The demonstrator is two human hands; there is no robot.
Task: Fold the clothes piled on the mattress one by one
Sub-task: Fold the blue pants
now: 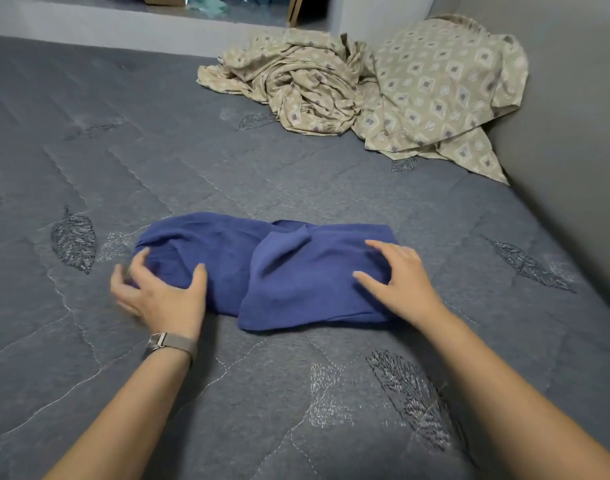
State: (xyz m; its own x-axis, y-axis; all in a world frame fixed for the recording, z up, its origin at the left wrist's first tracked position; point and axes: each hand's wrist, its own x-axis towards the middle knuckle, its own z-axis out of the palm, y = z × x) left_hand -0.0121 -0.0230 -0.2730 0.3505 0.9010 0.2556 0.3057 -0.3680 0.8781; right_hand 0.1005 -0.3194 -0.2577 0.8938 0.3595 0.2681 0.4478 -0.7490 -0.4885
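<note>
A blue garment (279,271) lies partly folded into a long band across the grey quilted mattress (158,168), its right part doubled over the middle. My left hand (158,292) is at the garment's left end, fingers curled around the cloth edge and a little blurred. My right hand (397,278) rests flat on the right end, fingers spread and fairly straight on the fabric. A watch is on my left wrist.
A crumpled beige patterned cloth (365,88) lies heaped at the far right of the mattress, against a grey wall (573,133). Beyond the mattress's far edge a floor shows, with scattered items.
</note>
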